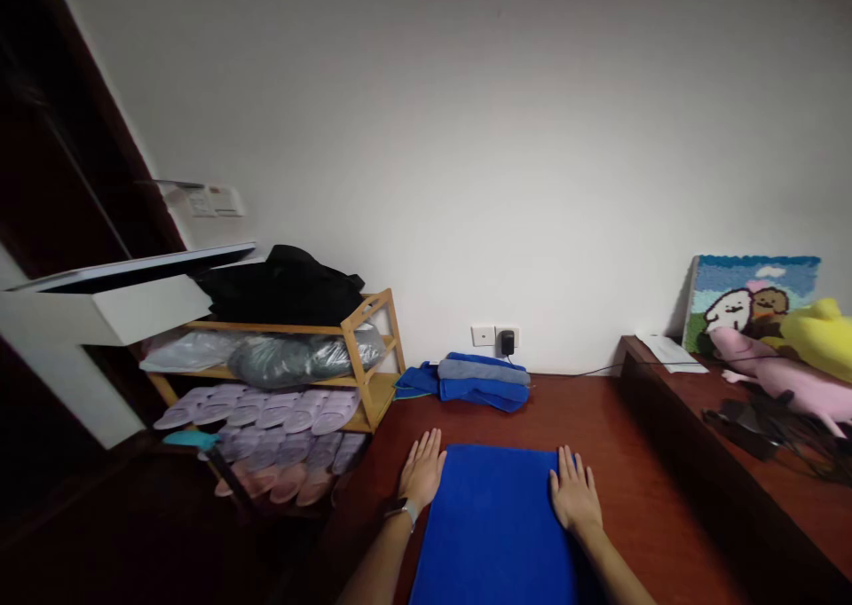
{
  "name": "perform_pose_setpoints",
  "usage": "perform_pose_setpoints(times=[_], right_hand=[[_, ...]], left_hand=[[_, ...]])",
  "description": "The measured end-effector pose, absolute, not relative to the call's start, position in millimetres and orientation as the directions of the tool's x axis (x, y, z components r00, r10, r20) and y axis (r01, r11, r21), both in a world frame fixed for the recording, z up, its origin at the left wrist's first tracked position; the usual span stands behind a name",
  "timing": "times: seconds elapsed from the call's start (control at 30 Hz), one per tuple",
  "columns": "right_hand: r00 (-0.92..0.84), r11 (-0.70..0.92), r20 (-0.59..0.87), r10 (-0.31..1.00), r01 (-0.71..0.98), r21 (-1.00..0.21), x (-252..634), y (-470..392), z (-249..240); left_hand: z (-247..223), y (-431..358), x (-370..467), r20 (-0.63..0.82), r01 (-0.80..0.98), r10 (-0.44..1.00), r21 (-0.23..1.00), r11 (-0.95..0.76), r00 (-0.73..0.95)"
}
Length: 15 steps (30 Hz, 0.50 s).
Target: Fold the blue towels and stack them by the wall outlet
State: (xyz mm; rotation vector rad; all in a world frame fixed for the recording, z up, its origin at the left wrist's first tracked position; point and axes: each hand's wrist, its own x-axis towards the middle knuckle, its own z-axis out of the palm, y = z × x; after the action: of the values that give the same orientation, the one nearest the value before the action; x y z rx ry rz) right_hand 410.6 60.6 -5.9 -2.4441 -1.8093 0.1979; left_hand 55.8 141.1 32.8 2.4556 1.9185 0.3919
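Light: dim, wall shows brightest right of centre | Shadow: doorway and floor sink near black | Glare: small glints on plastic bags | Distortion: wide-angle stretch toward edges

My left hand lies flat, back upward, its straight fingers pointing forward with only narrow gaps between them and the thumb on the inner side. My right hand mirrors it, well apart from the left, its fingers also stretched forward and slightly spread. My bare left forearm and right forearm reach forward, slanting inward toward each other.
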Motion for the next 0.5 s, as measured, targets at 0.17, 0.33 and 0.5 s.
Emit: perform_pose_setpoints(times=[0.17, 0.33, 0.5], right_hand=[[0.279, -0.285, -0.065, 0.958, 0.948, -0.142, 411, 60, -2], [0.279, -0.287, -0.074, 0.957, 0.95, -0.125, 410, 57, 1], [0.271, -0.275, -0.051, 0.961, 0.953, -0.123, 412, 58, -5]], left_hand=[[36, 118, 119, 0.352, 0.905, 0.875, 0.141, -0.402, 0.334], [20, 73, 222, 0.299, 0.727, 0.749, 0.205, -0.655, 0.591], [7, 74, 221, 0.171, 0.793, 0.839, 0.273, -0.545, 0.517]])
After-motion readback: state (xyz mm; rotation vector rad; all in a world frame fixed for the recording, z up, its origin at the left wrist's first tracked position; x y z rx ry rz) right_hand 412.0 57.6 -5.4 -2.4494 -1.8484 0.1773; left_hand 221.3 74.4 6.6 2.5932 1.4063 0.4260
